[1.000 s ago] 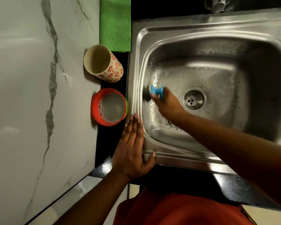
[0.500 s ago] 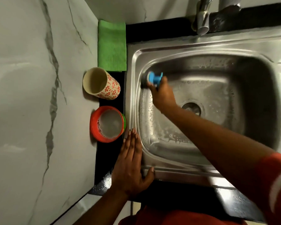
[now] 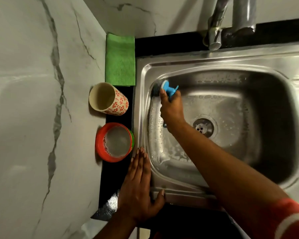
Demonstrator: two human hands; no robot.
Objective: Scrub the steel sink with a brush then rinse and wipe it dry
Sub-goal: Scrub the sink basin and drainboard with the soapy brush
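Observation:
The steel sink (image 3: 248, 62) fills the right of the head view, its basin streaked with soap suds around the drain (image 3: 203, 127). My right hand (image 3: 171, 107) grips a blue-handled brush (image 3: 168, 87) and presses its dark head against the basin's far left corner. My left hand (image 3: 138, 185) rests flat, fingers straight, on the sink's near left rim, thumb over the front edge. A folded green cloth (image 3: 120, 59) lies on the counter behind the sink's left side.
A floral cup (image 3: 109, 99) lies beside the sink on the left. Nearer stands a red bowl (image 3: 114, 142) of soapy water. A steel tap (image 3: 214, 31) hangs over the sink's back rim. A marble wall rises at the left, close to the cup and bowl.
My right hand has carried the brush from the basin's left wall near the drain up to its far left corner. The left hand has stayed on the rim.

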